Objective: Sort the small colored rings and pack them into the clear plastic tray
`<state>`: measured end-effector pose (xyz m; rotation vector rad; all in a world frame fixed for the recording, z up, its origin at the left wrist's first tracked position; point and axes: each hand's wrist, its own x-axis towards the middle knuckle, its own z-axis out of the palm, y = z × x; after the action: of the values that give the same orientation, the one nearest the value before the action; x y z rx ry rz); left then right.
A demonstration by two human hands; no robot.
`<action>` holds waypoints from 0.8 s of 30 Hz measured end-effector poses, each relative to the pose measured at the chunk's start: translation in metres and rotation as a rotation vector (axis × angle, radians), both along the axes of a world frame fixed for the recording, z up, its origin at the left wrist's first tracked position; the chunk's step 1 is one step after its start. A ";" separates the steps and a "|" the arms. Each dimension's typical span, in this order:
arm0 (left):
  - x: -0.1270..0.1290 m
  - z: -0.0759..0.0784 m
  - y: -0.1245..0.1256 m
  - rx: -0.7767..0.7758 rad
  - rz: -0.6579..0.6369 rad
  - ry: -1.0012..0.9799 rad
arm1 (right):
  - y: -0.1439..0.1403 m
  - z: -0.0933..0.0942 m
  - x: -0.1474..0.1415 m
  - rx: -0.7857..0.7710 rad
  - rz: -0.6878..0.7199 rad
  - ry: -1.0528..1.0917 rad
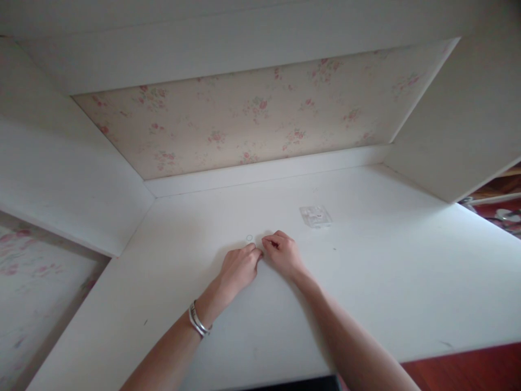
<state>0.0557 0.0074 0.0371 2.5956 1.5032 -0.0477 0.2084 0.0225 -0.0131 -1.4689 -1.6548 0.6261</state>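
Note:
My left hand (243, 264) rests on the white desktop (252, 320) with its fingers curled and pressed together. Close beside it, my right hand (281, 251) has thumb and forefinger drawn into a pinch. Whatever lies between the fingertips of either hand is too small or hidden to make out. Just beyond the left fingertips lies a small thin ring (249, 238), flat on the desk. A small clear plastic box (316, 216) with compartments sits farther back, to the right of my right hand. Something small and pale inside it cannot be told.
White side panels (456, 119) and a low back ledge (268, 170) enclose the desk, with flowered wallpaper (244, 117) behind. Items on shelves (500, 209) show at the right edge. A dark object (301, 384) is at the bottom edge, near the reddish floor (468, 369).

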 end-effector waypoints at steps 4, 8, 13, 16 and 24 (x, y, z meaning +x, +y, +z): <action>0.002 -0.002 0.001 0.001 0.005 -0.003 | -0.001 0.000 -0.001 0.005 -0.007 -0.002; 0.004 -0.003 0.001 0.011 0.007 -0.003 | -0.001 0.001 -0.002 -0.002 -0.012 0.002; 0.006 -0.002 0.001 0.006 0.003 0.014 | -0.001 0.003 -0.001 -0.010 -0.005 0.008; 0.006 -0.002 0.000 -0.015 0.018 0.015 | -0.001 0.002 -0.001 -0.006 -0.003 0.009; 0.004 0.003 -0.002 -0.034 0.056 -0.042 | 0.000 0.000 0.000 0.002 -0.005 0.006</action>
<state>0.0596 0.0053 0.0400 2.5107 1.5464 -0.0128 0.2086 0.0223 -0.0131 -1.4679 -1.6458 0.6251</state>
